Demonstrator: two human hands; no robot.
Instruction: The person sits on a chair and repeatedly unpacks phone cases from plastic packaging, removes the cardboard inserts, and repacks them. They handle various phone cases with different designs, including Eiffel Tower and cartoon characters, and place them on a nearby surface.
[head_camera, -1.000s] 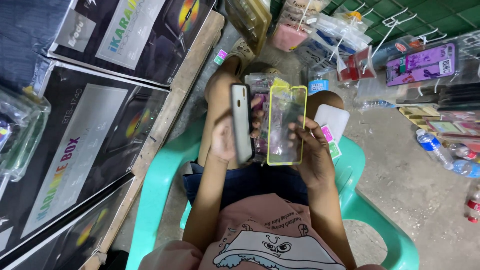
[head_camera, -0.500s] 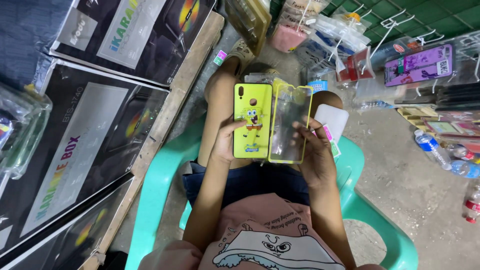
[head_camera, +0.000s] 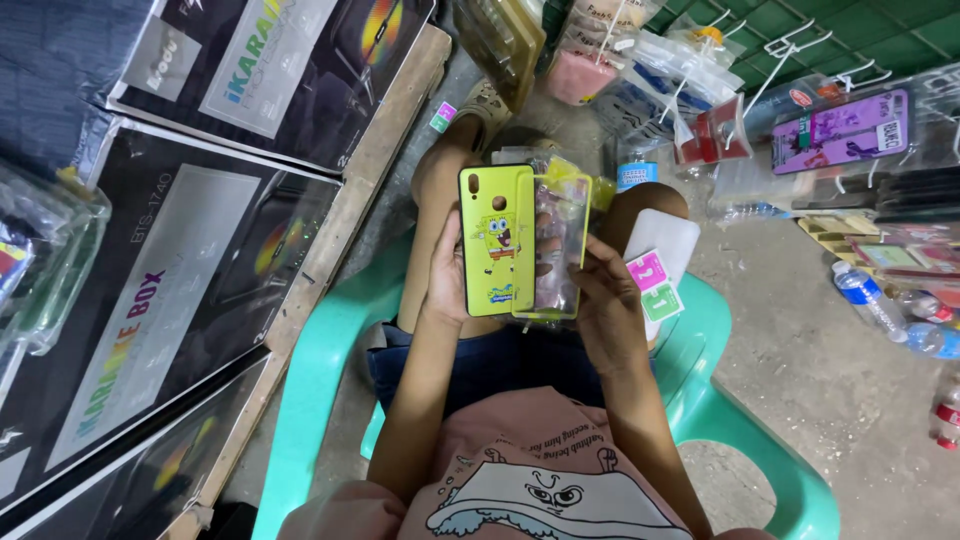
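Observation:
I sit on a turquoise plastic chair (head_camera: 330, 350) and hold two things above my lap. My left hand (head_camera: 447, 280) grips a phone in a yellow cartoon case (head_camera: 495, 240), its back turned up toward me. My right hand (head_camera: 608, 300) holds a clear plastic sleeve with a yellow rim (head_camera: 555, 245) that partly overlaps the phone's right edge. A white packet with pink and green stickers (head_camera: 660, 265) rests on my right thigh, beside my right hand.
Large black speaker boxes (head_camera: 150, 300) stand stacked along the left. Hanging packets of phone accessories (head_camera: 840, 130) fill the top right. Plastic bottles (head_camera: 885, 310) lie on the concrete floor at the right. A wooden board (head_camera: 330, 240) runs beside the chair.
My left hand has turned the phone from edge-on to flat, so the yellow cartoon back now faces up. The sleeve has moved against the phone's right edge.

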